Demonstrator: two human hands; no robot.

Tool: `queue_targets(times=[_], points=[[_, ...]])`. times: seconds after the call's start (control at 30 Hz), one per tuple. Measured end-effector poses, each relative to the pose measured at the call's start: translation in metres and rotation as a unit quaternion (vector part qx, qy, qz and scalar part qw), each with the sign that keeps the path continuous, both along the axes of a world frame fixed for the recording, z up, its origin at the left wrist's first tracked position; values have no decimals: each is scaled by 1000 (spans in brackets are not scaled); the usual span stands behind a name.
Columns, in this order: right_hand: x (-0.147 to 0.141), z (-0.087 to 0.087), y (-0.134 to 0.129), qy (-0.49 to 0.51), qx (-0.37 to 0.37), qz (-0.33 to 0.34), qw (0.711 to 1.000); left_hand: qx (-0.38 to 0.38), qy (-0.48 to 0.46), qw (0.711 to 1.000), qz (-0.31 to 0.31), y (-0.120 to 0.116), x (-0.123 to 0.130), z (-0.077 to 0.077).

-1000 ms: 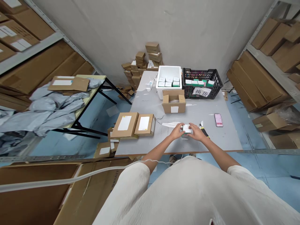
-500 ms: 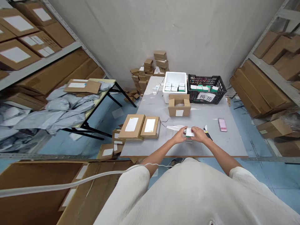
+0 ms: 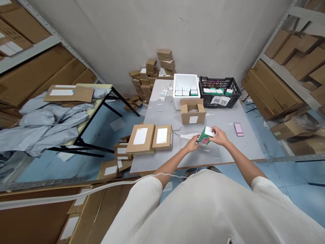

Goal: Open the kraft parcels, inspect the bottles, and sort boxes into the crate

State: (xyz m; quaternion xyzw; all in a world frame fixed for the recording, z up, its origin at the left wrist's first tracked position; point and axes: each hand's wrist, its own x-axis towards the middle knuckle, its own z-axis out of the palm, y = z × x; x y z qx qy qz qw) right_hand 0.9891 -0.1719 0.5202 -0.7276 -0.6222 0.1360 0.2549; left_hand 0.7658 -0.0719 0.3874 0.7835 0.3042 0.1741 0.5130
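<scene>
A small green and white box [image 3: 204, 135] is tilted above the front part of the table, held between both hands. My left hand [image 3: 192, 144] grips its lower left side, with the fingers partly hidden. My right hand [image 3: 218, 136] is closed on the upper right end, by the white top. Just behind the hands stands an open cardboard box [image 3: 193, 117] with its flaps up and a white label on its front. A white strip of paper [image 3: 189, 136] lies on the table beside my left hand.
A white foam box [image 3: 186, 101] and a black crate [image 3: 223, 101], both with small boxes inside, stand at the table's back. Two closed cartons [image 3: 162, 137] lie at left, a pink phone-like item [image 3: 238, 129] at right. A white cable [image 3: 101, 187] crosses by my left arm.
The small box, upright on the table before, is now lifted and tilted, showing its green side. The black and yellow tool by my right hand is no longer visible. The view has shifted slightly.
</scene>
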Motion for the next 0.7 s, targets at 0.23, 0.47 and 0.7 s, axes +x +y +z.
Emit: queue_targets(times=[0.23, 0.47, 0.7], points=[[18, 18, 17, 22, 14, -17, 1000, -37, -5, 998, 47, 9, 8, -3], [45, 25, 33, 53, 28, 6, 998, -112, -25, 986, 123, 11, 40, 12], [110, 37, 60, 61, 43, 43, 996, -122, -34, 979, 159, 31, 93, 23]])
